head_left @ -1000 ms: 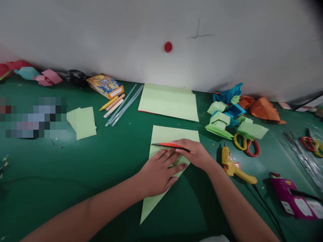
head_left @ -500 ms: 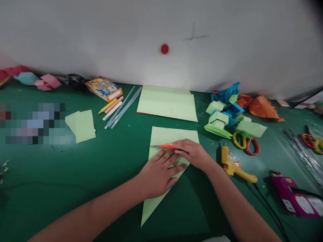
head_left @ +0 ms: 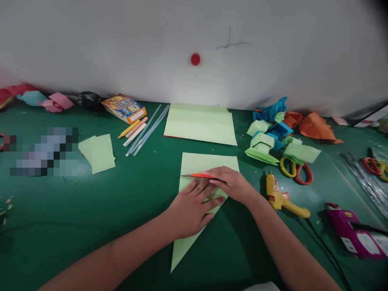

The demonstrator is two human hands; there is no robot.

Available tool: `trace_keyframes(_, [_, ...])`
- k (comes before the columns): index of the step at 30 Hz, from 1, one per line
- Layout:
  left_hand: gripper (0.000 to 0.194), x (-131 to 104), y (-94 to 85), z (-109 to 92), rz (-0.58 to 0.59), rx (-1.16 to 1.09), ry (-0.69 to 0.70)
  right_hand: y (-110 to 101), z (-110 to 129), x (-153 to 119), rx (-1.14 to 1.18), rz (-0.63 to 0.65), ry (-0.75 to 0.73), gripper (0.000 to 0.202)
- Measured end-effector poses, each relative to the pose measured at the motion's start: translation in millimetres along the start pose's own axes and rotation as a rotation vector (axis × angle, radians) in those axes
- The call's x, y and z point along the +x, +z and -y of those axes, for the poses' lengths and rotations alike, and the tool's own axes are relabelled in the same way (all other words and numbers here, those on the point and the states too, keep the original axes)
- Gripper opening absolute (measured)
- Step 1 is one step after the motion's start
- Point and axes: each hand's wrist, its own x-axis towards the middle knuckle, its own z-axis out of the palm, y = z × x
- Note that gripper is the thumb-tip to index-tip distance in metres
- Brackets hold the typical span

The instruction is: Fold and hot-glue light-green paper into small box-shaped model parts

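Observation:
A pale green sheet of paper, with a slanted lower-right edge running down to a point, lies on the green table before me. My left hand rests flat on it, fingers spread. Just beyond those fingers, my right hand grips a craft knife with a red ribbed handle. The knife lies low across the paper, its thin metal tip pointing left at the sheet's left edge. My right palm hides the rear of the handle.
A green paper stack lies by the wall, glue sticks and small green sheets to its left. On the right are folded paper pieces, scissors, a yellow glue gun with its cord, and a purple device.
The view has shifted very slightly. Both hands, the craft knife and the paper stay essentially in the same place.

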Motion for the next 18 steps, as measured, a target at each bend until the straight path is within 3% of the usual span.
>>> trace_keyframes(18, [0.051, 0.9, -3.0, -0.4, 0.012, -0.005, -0.010, -2.9, -8.2, -3.1, -0.011, -0.014, -0.037, 0.034])
